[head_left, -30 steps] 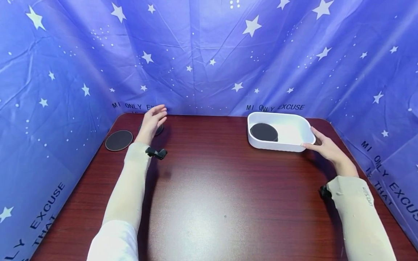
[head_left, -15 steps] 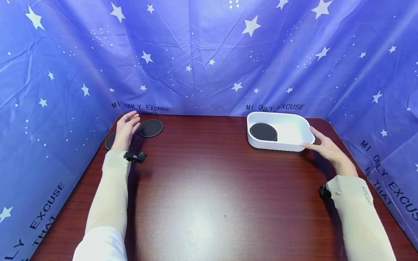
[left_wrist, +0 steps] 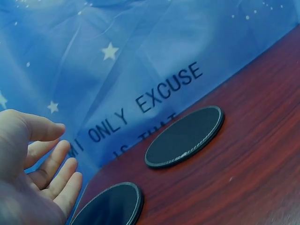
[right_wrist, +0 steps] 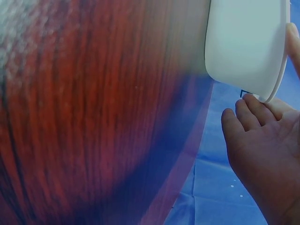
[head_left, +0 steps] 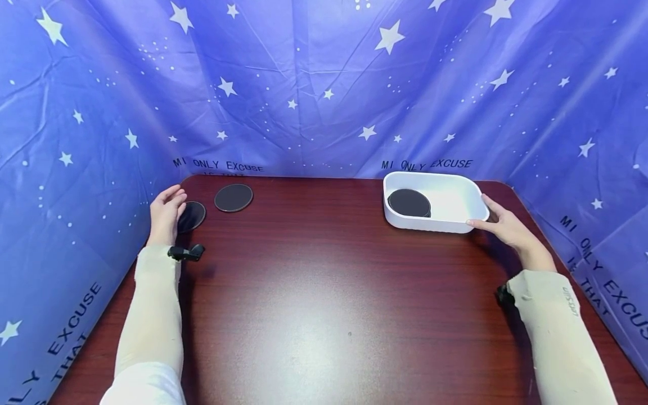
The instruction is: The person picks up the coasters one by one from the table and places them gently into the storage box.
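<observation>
My left hand point(head_left: 166, 215) hovers at the far left beside a black round coaster point(head_left: 192, 216), partly covering it. Its fingers are loosely bent with nothing between them, as the left wrist view also shows. A second black coaster point(head_left: 233, 198) lies flat to the right of the first. At the far right my right hand point(head_left: 511, 228) holds the right end of a white plastic bin point(head_left: 430, 223), thumb on the near side and a finger on the end. Inside the bin, at its left end, lies a black coaster point(head_left: 409, 202), seemingly stacked on another.
The dark red wooden table point(head_left: 324, 270) reaches back to a blue star-printed curtain point(head_left: 314, 84), which hangs around its back and sides. A bright glare lies on the table's front middle.
My left hand has moved left and a little nearer, from over the right coaster to beside the left one. The right hand and the bin have stayed in place.
</observation>
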### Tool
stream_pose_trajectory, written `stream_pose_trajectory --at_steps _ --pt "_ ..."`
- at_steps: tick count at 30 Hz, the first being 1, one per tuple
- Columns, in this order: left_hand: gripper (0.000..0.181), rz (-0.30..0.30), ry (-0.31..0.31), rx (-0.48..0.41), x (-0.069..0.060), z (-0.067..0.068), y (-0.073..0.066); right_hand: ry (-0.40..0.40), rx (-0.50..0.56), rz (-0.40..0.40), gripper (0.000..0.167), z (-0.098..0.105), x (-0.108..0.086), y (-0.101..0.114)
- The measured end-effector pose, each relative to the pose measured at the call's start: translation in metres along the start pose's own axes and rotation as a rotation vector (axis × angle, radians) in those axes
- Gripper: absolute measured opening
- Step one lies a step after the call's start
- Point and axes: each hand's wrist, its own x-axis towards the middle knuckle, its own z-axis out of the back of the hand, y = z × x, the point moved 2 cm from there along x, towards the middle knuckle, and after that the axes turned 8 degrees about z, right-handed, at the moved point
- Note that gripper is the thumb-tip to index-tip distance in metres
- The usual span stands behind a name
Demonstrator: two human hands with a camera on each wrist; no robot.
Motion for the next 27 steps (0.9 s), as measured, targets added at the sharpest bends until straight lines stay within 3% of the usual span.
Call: stream_pose_trajectory --at_steps 5,11,17,20,23,27 --pt "0.043 0.008 -0.058 0.016 0.007 0.016 0.004 -0.001 -0.006 -0.001 0.091 0.000 0.000 0.001" --pt "0.039 0.001 -0.158 0.047 0.011 0.029 0.007 -0.001 -0.005 0.017 0.091 0.000 0.000 -0.001" --pt "0.032 -0.060 -0.247 0.044 0.011 0.039 0.014 -0.004 0.010 0.030 0.091 -0.001 -0.001 0.000" --pt "0.040 -0.056 -0.310 0.146 0.013 0.044 0.019 0.001 0.011 0.028 0.092 -0.001 -0.003 0.002" --pt "0.055 -0.005 -0.341 0.266 0.017 0.048 0.025 0.004 0.013 0.023 0.093 0.000 -0.003 0.003" --pt "0.071 0.007 -0.283 0.449 0.021 0.052 0.030 0.008 0.008 0.016 0.093 0.000 -0.003 0.002"
